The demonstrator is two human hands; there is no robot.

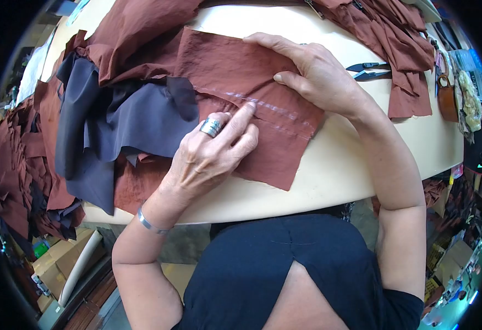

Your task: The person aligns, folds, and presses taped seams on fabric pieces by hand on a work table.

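Observation:
A reddish-brown fabric panel point(285, 154) lies across the table in front of me, with a pale broken line point(274, 105) running along its seam. My left hand point(211, 146), wearing a wide ring and a bracelet, is closed on the panel at this seam. Its index fingertip presses by the pale line, and some fingertips are hidden. My right hand point(321, 74) rests on the upper right of the panel, thumb and index finger stretched apart. Its other fingers are mostly out of sight. Dark grey fabric point(136, 121) lies left of my left hand, joined or bunched with brown cloth.
Dark-handled snips point(368, 71) lie on the cream tabletop point(340, 159), right of my right hand. More brown fabric point(400, 55) with zips is at the back right. Cloth hangs over the left edge. A cardboard box point(62, 261) stands below at left.

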